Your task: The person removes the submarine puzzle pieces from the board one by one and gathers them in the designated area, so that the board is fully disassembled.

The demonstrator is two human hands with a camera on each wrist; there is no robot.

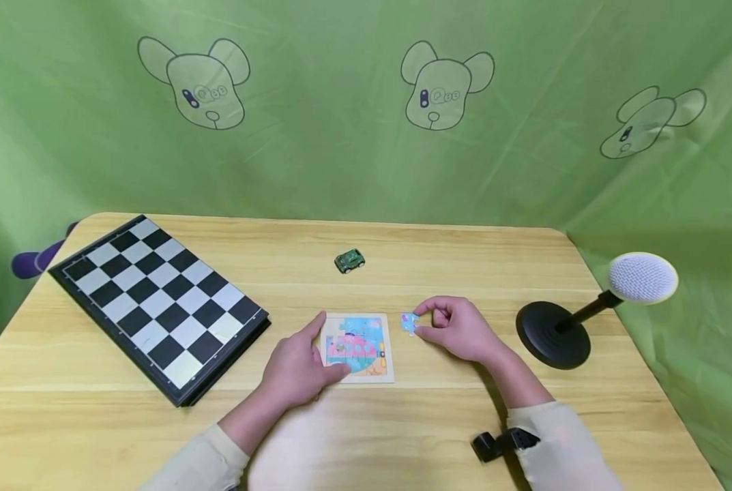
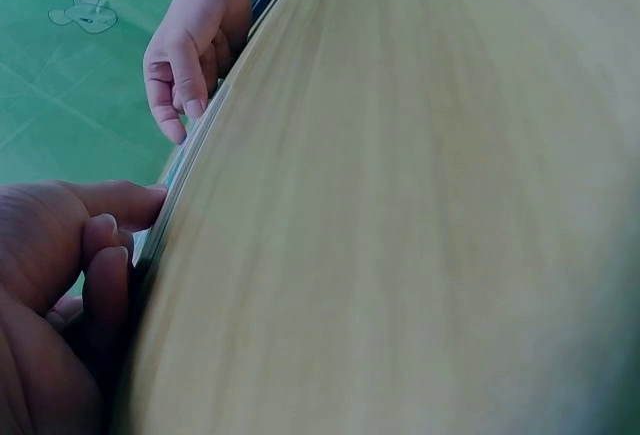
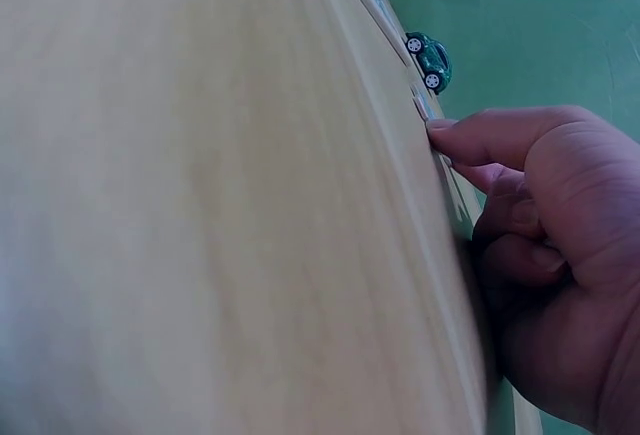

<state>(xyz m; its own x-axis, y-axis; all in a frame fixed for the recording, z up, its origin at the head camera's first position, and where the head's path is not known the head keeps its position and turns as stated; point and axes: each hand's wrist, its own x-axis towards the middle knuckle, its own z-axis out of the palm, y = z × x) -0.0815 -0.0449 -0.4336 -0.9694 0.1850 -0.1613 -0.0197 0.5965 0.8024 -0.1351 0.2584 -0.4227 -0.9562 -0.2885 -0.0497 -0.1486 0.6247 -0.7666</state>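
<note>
A small square jigsaw puzzle (image 1: 389, 354) with a pale frame and a pink-and-blue picture lies on the table. My left hand (image 1: 298, 368) holds its left side, index finger by the upper left corner and thumb over the lower edge. Just right of the frame, a light-blue jigsaw piece (image 1: 408, 322) with a pink mark sits between the thumb and index fingertips of my right hand (image 1: 460, 329). The right wrist view shows the other fingers of that right hand (image 3: 560, 215) curled in. Seen edge-on in the left wrist view, the puzzle is mostly hidden.
A folded chessboard (image 1: 163, 300) lies at the left. Behind the puzzle stands a green toy car (image 1: 350, 260). A black round-based stand with a white mesh head (image 1: 642, 278) is at the right. Green printed cloth (image 1: 341, 136) hangs behind the wooden table (image 1: 415, 436).
</note>
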